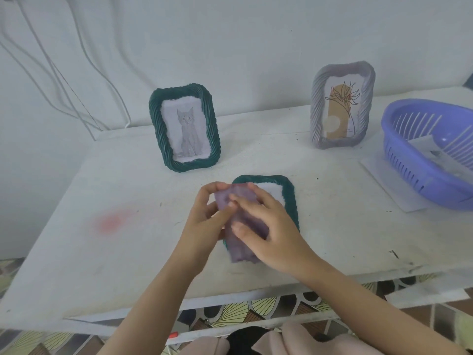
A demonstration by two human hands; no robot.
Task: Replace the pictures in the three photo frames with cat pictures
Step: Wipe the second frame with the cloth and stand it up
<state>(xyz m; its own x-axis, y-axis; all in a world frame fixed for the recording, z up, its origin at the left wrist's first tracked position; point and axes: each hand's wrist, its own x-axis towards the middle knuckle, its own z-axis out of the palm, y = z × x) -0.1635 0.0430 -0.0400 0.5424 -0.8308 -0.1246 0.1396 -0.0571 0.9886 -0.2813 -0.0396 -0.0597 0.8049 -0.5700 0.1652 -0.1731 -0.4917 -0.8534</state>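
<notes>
A dark green frame lies flat on the white table in front of me, with white paper showing inside it. Over it I hold a purple backing panel. My left hand grips the panel's left edge with curled fingers. My right hand pinches it from the right, fingers on top. A second green frame stands upright behind, showing a grey cat picture. A lilac frame stands at the back right with a plant drawing in it.
A purple plastic basket sits at the right edge on a sheet of paper, with papers inside it. White cables hang on the wall at the left. A pink stain marks the table's left part.
</notes>
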